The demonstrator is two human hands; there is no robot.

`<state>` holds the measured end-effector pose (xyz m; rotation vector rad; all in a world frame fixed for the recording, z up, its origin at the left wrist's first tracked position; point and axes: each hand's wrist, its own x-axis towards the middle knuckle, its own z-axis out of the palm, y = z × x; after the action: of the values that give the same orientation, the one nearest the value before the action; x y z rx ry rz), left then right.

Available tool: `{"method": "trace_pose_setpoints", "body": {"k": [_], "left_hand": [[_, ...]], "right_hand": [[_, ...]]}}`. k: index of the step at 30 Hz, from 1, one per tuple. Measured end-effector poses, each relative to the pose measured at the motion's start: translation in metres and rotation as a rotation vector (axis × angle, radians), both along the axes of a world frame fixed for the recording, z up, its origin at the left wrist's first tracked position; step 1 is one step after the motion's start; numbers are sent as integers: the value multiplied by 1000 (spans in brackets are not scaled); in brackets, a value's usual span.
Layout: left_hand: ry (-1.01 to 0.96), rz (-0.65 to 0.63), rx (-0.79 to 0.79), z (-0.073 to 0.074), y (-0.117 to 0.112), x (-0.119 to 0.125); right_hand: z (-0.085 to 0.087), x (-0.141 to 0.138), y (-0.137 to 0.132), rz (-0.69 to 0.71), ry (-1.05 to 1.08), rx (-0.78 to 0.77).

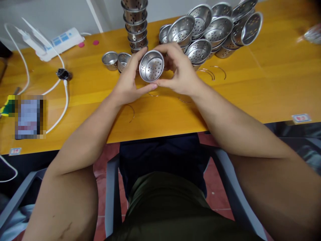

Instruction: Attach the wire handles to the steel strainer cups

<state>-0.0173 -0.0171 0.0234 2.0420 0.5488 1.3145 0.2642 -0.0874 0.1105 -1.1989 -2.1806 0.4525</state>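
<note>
Between my two hands is a small perforated metal cup (151, 67), its open mouth tilted toward me so the holes in its base show. My left hand (130, 78) grips it from the left, thumb along the lower rim. From the right, my right hand (177, 68) holds the same cup with thumb below and fingers curled over the top. Just behind my left hand stand two small metal cups (110, 60). Thin curved wires lie on the table, one wire (132, 113) near my left wrist and several more wires (209, 73) right of my right hand.
A tall stack of perforated cups (135, 26) rises behind my hands. Several nested cups (200, 33) lean in a cluster at back right. On the left are a power strip (62, 43), white cables, a black plug (64, 74) and a blurred phone (28, 117). The wooden table's (160, 124) front edge is near me.
</note>
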Motion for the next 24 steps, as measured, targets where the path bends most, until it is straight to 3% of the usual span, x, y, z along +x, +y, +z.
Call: {"method": "trace_pose_setpoints", "body": {"k": [3,8,14,20,24], "left_hand": [[-13,79,-6,-2,3,3],[22,118,169,10,3,3],[31,243,97,19,-3,2],[-23,191,79,12,1,0],[-56,115,-40,7,0,4]], "right_hand": [[1,2,1,30,28,-32],[-5,6,8,135,5,-81],[-13,5,8,189,-225,-264],[5,-2,-13,128,-557,-191],[15,-10,-25,116,-684,-156]]}}
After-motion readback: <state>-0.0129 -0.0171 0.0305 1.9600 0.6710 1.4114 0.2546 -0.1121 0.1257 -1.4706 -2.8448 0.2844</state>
